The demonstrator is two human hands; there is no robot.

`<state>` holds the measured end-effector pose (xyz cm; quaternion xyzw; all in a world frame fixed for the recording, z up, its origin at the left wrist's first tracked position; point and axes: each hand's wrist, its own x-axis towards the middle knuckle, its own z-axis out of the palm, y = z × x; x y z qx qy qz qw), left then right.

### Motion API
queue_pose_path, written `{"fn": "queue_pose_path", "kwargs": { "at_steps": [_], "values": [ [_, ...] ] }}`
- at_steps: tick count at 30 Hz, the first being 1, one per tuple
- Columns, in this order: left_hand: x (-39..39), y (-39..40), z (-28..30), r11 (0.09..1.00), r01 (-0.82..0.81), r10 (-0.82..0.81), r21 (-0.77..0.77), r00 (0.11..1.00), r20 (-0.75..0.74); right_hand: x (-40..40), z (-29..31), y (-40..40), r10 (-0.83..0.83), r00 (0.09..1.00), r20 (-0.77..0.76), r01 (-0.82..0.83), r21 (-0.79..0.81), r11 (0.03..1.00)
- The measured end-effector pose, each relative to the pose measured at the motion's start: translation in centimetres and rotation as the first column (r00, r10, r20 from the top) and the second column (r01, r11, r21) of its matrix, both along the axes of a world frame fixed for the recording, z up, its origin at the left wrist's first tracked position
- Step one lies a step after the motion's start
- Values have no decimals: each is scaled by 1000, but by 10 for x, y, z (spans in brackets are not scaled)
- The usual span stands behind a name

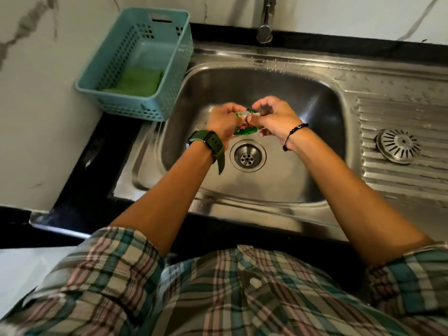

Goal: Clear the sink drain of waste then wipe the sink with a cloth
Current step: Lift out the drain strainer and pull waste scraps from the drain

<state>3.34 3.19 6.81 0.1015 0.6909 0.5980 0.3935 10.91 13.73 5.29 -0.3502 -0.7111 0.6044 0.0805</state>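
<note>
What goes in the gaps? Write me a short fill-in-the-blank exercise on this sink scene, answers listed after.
1. Both hands, the left hand and the right hand, hold green wrapper scraps above the ____.
2. The strainer cover lies on the ____, right of the basin.
3. The green cloth lies inside the blue ____.
4. The watch is on the ____ wrist.

Missing words: sink; drainboard; basket; left
</note>
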Motion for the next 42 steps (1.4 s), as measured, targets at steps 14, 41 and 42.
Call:
{"fn": "queue_pose_path", "kwargs": {
  "at_steps": [14, 41, 42],
  "values": [
    [32, -124, 3, 898, -407, 360, -168, 899, -249, -3, 24, -108, 288, 943, -165, -312, -144, 939],
    [205, -516, -240, 341, -770, 914, -539, 405, 0, 62, -238, -513, 923, 313, 224, -859, -349, 376],
    [204, -519, -263, 349, -747, 911, -566, 413, 17, 60, -264, -517, 923, 283, 261, -868, -341, 362]
  ]
}}
